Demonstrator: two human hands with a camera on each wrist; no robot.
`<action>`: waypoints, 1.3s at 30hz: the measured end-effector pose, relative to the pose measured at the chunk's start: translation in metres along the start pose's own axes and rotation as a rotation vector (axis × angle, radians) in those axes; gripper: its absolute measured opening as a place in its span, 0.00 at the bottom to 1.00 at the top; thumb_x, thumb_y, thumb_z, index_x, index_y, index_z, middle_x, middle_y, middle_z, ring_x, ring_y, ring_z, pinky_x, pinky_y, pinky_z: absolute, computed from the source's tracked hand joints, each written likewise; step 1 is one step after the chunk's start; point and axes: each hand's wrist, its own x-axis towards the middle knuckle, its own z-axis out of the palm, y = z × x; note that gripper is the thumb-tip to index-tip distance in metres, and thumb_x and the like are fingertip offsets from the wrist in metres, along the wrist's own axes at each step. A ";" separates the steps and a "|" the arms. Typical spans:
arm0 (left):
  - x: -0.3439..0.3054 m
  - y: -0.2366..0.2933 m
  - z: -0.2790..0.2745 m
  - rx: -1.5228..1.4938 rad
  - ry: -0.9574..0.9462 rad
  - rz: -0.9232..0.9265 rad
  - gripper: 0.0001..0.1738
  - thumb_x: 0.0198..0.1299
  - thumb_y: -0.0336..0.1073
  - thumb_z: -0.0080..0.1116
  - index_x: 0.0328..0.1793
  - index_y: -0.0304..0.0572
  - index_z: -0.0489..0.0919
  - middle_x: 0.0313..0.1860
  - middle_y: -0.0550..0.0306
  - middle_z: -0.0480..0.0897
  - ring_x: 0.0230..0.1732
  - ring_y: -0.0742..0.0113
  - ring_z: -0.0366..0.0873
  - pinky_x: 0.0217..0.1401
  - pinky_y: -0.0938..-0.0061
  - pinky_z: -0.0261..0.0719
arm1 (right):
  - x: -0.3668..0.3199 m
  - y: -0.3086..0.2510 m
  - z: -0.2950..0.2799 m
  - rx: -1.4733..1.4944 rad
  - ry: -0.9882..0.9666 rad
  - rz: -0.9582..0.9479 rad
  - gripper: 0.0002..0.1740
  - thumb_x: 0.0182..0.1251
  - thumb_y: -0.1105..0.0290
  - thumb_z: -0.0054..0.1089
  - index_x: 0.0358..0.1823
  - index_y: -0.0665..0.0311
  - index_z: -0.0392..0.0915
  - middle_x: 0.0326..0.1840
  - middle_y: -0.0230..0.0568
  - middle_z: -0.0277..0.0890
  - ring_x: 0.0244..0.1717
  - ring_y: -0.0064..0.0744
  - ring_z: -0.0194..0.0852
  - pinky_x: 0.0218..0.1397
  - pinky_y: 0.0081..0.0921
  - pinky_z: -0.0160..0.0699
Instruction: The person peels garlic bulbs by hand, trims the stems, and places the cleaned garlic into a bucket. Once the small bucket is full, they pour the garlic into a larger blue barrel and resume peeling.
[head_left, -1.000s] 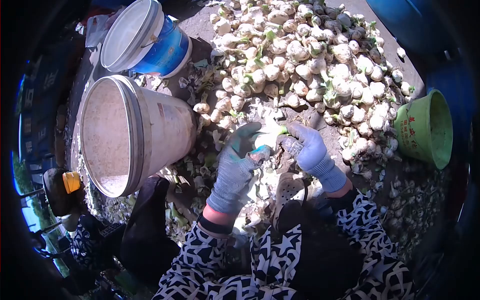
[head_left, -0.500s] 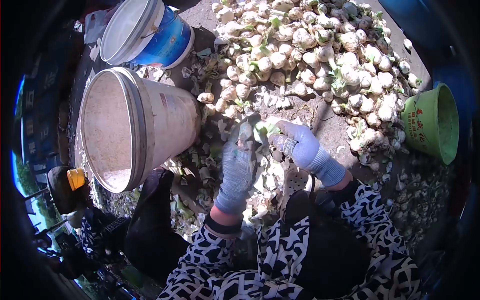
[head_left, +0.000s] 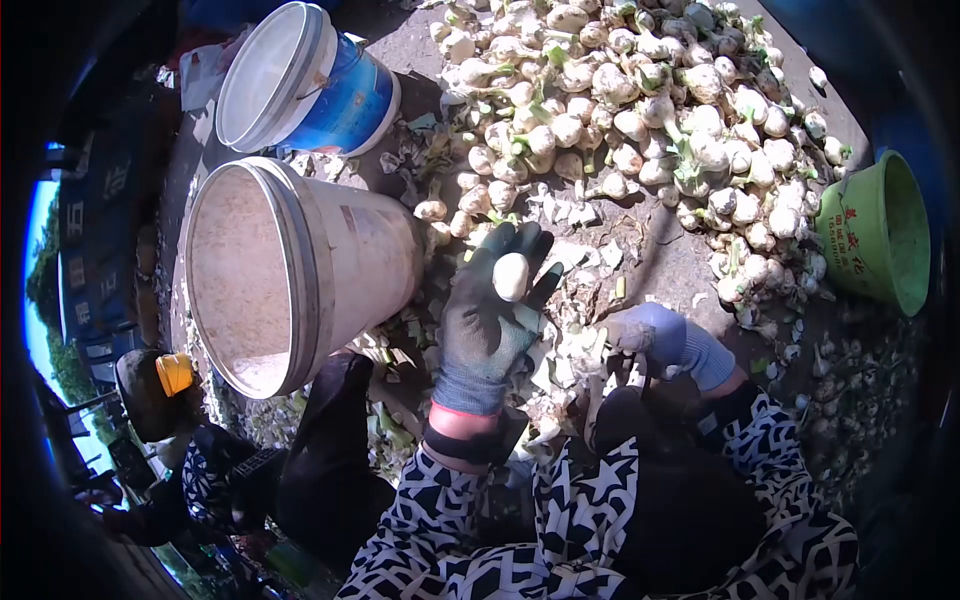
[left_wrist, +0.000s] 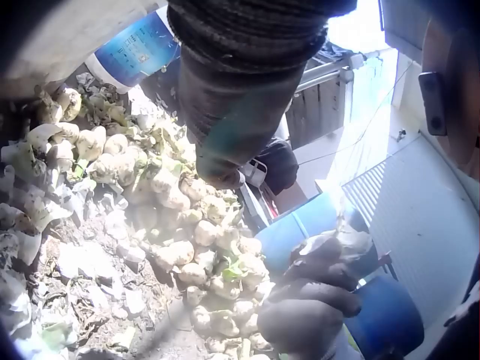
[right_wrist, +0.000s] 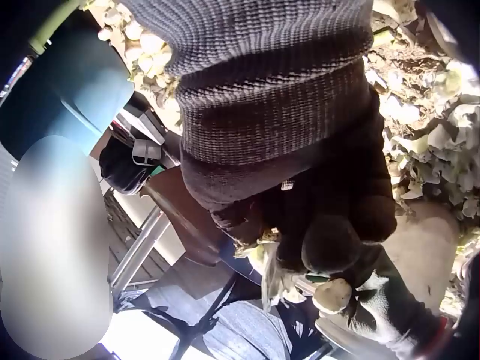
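Observation:
My gloved left hand is palm up in the head view. A smooth white garlic bulb rests against its outstretched fingers. My right hand, in a lavender glove, is lower and to the right, over the litter of skins. Its curled fingers pinch a pale strip of garlic skin, seen in the right wrist view. Beyond it there, the bulb shows at the left hand. In the left wrist view, the dark glove of the left hand hangs from above and the bulb is hidden.
A large heap of untrimmed garlic covers the ground ahead. On the left, a whitish bucket lies tilted, with a blue and white bucket behind it. A green bucket stands right. Loose skins litter the ground near the shoes.
The hands, close together before, have drawn apart. The left hand has turned palm up, showing the white bulb, while the right hand has moved down and right with the skin.

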 end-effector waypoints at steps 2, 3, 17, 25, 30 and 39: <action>-0.002 -0.004 0.003 -0.011 0.038 -0.001 0.28 0.69 0.44 0.47 0.70 0.37 0.64 0.66 0.43 0.70 0.69 0.47 0.65 0.73 0.47 0.60 | 0.011 -0.037 0.011 -0.667 -0.163 0.212 0.29 0.60 0.38 0.54 0.42 0.59 0.81 0.37 0.48 0.80 0.40 0.44 0.80 0.47 0.43 0.74; -0.001 -0.007 0.004 -0.025 0.077 0.006 0.26 0.68 0.45 0.49 0.68 0.41 0.69 0.66 0.45 0.72 0.69 0.47 0.65 0.74 0.46 0.57 | 0.017 -0.032 0.009 -0.681 -0.015 0.175 0.26 0.59 0.41 0.59 0.32 0.60 0.79 0.30 0.48 0.78 0.37 0.45 0.80 0.42 0.42 0.75; -0.028 -0.011 0.032 0.872 0.003 0.296 0.30 0.71 0.49 0.47 0.66 0.28 0.67 0.59 0.50 0.74 0.57 0.68 0.71 0.60 0.74 0.70 | 0.060 -0.101 -0.030 -0.264 0.458 -0.104 0.19 0.62 0.53 0.61 0.25 0.63 0.77 0.20 0.49 0.74 0.23 0.50 0.77 0.27 0.38 0.74; -0.019 -0.009 0.018 0.178 -0.051 0.126 0.23 0.70 0.44 0.45 0.65 0.42 0.72 0.67 0.47 0.72 0.69 0.49 0.66 0.74 0.47 0.57 | 0.037 -0.051 -0.029 0.134 0.390 0.119 0.09 0.62 0.65 0.57 0.32 0.63 0.78 0.30 0.52 0.76 0.35 0.49 0.79 0.37 0.38 0.75; -0.014 -0.005 0.012 -0.106 -0.021 0.057 0.22 0.68 0.34 0.45 0.68 0.36 0.66 0.70 0.43 0.66 0.73 0.46 0.61 0.73 0.43 0.59 | 0.023 -0.029 0.008 -0.205 -0.066 0.103 0.14 0.54 0.68 0.48 0.42 0.58 0.75 0.37 0.49 0.80 0.42 0.52 0.79 0.46 0.44 0.77; 0.049 0.131 0.066 -0.299 -0.246 0.286 0.36 0.66 0.45 0.45 0.76 0.34 0.52 0.76 0.39 0.56 0.77 0.43 0.50 0.79 0.46 0.45 | 0.049 0.006 -0.026 -0.809 0.146 0.199 0.15 0.55 0.67 0.56 0.46 0.58 0.75 0.41 0.43 0.76 0.44 0.42 0.79 0.43 0.39 0.74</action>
